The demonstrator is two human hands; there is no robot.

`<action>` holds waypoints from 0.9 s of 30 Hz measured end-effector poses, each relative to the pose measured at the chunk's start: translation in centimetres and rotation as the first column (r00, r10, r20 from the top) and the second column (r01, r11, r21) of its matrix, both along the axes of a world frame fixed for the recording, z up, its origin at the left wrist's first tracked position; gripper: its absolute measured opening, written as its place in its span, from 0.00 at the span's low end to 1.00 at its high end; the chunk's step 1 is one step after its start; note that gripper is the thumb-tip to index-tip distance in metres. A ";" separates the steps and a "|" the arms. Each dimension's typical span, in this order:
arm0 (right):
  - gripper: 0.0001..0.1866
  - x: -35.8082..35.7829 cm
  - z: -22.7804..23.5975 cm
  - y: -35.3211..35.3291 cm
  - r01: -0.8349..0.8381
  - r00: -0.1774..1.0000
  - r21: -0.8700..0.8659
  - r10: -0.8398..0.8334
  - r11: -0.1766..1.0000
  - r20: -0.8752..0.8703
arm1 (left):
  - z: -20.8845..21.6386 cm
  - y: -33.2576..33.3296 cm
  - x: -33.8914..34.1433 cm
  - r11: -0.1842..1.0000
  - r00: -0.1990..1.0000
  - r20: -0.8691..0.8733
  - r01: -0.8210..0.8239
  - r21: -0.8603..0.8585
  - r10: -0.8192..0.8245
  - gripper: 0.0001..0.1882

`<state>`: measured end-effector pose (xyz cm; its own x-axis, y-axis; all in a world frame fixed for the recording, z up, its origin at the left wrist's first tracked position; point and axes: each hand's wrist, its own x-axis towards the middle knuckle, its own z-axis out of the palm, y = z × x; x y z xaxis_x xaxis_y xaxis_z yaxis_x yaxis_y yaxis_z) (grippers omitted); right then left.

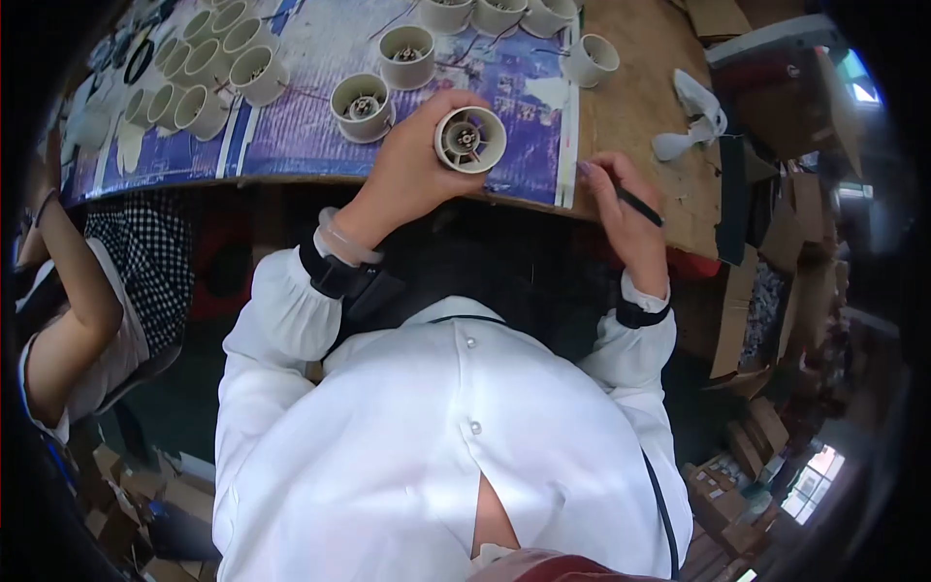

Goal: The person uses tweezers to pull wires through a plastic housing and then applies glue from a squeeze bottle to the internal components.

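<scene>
My left hand [407,167] is closed around a cream cylindrical housing [442,144]. Its open end faces up, showing inner ribs, a round centre with small metal parts and a bit of red. To the right, by the table's front edge, my right hand [628,215] has its fingers curled round a slim dark tool [640,207], whose kind I cannot make out. Just left of the held housing stands a similar housing [362,109] with metal parts inside. Behind that is another housing [406,58], and one more housing [591,62] stands on the right.
Several more housings [260,76] are grouped at the left of the table. A blue-purple printed sheet [301,145] covers much of the wooden tabletop [630,126]. A white object [700,107] lies at the right. An open carton [766,310] stands beside the table. Another person's arm [82,272] is at left.
</scene>
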<state>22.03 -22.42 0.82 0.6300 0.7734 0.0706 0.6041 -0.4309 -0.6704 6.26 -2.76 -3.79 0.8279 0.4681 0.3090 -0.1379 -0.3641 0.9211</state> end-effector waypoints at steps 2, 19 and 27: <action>0.09 -0.1 0.0 -0.1 -0.017 0.999 0.027 0.018 0.999 -0.027 | -0.2 -0.1 -0.3 1.000 1.000 -0.011 -0.003 0.004 0.003 0.29; 0.08 -2.8 -0.6 4.9 -0.149 0.910 0.382 0.278 0.912 -0.309 | -0.2 0.2 -0.3 1.000 0.998 -0.065 0.008 0.009 -0.008 0.30; 0.10 -2.4 0.0 5.8 -0.245 0.924 0.337 0.324 0.909 -0.202 | -0.2 0.3 -0.1 1.000 0.995 -0.095 0.011 -0.005 -0.011 0.31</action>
<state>19.65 -16.61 0.83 0.4134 0.8886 0.1987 0.4679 -0.0202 -0.8835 6.16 -2.47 -3.97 0.8585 0.4601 0.2264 -0.0534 -0.3587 0.9319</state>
